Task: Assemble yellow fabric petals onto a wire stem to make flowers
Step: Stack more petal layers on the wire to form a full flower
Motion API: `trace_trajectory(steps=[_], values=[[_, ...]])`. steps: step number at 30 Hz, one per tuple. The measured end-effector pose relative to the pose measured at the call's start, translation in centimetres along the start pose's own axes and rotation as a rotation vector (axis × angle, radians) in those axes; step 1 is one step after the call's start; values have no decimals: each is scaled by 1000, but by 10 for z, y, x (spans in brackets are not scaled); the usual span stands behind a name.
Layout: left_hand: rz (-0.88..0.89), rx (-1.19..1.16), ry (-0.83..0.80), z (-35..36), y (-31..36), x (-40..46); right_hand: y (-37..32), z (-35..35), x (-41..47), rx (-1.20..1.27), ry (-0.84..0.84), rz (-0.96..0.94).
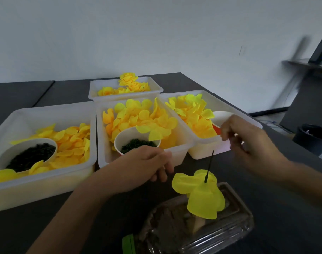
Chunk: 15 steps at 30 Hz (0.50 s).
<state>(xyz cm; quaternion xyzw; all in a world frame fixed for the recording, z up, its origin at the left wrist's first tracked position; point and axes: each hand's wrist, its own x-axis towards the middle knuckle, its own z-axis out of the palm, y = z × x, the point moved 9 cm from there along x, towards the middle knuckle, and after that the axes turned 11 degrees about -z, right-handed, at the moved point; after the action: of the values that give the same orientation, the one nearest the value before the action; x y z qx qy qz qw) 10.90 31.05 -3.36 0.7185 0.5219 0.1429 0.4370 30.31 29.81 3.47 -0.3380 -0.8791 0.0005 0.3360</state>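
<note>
A half-built flower [202, 195] of bright yellow fabric petals hangs head down around a black wire stem [209, 165], which pokes up out of it. It stands in a clear plastic box [235, 226] near the table's front edge. My left hand [147, 165] hovers left of the stem, at the front wall of the middle bin [178, 153]. Its fingers curl downward and hide whatever may be inside. My right hand [246, 138] is above and right of the stem, by the right bin [208, 151]. It is blurred, with thumb and fingers drawn together.
Three white bins of loose yellow petals stand side by side on the dark table; the left bin [46, 187] and the middle one each hold a white cup of dark green parts [138, 143]. A fourth bin [125, 92] behind holds finished flowers. A black pot [312, 136] sits at far right.
</note>
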Motion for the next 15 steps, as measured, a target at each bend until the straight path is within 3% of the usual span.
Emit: trace_trajectory(steps=[3, 5, 7, 9, 12, 15], values=[[-7, -34, 55, -3, -2, 1, 10, 18, 53, -11, -21, -5], [-13, -41, 62, 1, -2, 1, 14, 54, 81, -35, -194, -21], [-25, -26, 65, 4, -2, 2, 20, 98, 96, -222, -447, -72], [-31, -7, 53, 9, -1, 3, 24, 129, 105, -414, -596, -139], [-38, -8, 38, 11, -1, 2, 22, 147, 120, -561, -584, -232], [-35, -42, 62, 6, -1, 1, 24, 139, 132, -445, -445, -169]])
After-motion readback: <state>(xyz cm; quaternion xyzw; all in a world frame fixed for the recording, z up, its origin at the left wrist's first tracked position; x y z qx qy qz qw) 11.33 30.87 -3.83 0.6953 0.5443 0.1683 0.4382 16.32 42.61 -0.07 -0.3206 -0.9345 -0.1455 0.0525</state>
